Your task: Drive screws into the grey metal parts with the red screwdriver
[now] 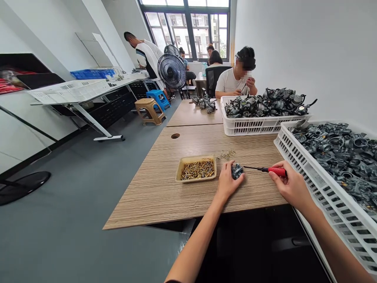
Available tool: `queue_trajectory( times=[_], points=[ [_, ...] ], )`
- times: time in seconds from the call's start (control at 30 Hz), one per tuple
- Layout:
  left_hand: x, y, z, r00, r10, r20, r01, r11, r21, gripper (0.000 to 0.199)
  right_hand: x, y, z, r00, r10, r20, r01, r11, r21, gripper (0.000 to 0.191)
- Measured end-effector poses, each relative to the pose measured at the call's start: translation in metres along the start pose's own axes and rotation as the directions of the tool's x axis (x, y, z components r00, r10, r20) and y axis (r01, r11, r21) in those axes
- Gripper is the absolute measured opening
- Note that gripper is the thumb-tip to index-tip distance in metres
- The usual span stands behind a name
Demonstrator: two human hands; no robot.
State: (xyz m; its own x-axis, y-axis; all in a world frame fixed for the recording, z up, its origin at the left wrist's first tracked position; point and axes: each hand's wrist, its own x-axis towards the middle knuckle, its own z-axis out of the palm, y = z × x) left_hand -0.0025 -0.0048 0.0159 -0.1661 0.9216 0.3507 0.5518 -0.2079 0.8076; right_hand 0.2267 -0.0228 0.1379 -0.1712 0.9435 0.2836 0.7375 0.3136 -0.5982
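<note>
My left hand is closed around a small dark grey metal casting on the wooden table. In my right hand is a screwdriver with a red handle, its dark shaft pointing left. The screwdriver's tip lies close to the casting's right side; whether they touch I cannot tell. Left of my left hand stands a shallow cream tray full of small brass-coloured pieces. Just beyond the casting, a loose pile of similar brass pieces lies on the table.
To my right, a white slatted crate is heaped with grey castings. Farther back, another white crate holds dark assembled parts. Several such parts lie on the far table. A person works behind the crates.
</note>
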Motion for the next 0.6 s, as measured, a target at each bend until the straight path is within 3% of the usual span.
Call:
queue_trajectory(
  times=[0.23,0.33,0.47,0.6],
  points=[
    [0.0,0.001,0.0,0.998,0.041,0.04,-0.041,0.999,0.001,0.056,0.002,0.006,0.002,1.0,0.019,-0.011,-0.02,1.0,-0.01,0.029],
    [0.0,0.001,0.0,1.0,0.026,-0.015,-0.026,0.999,0.028,0.052,0.006,0.013,0.005,0.999,0.047,-0.013,-0.047,0.999,0.022,0.03],
    [0.002,-0.002,0.002,0.996,0.013,-0.088,-0.014,1.0,-0.012,0.046,0.014,0.027,0.015,0.996,0.09,0.021,-0.092,0.968,0.232,0.033],
    [0.002,-0.006,0.003,0.997,0.034,-0.075,-0.037,0.999,-0.035,0.044,0.018,0.044,0.036,0.962,0.18,0.207,-0.26,0.84,0.476,0.049]
  ],
)
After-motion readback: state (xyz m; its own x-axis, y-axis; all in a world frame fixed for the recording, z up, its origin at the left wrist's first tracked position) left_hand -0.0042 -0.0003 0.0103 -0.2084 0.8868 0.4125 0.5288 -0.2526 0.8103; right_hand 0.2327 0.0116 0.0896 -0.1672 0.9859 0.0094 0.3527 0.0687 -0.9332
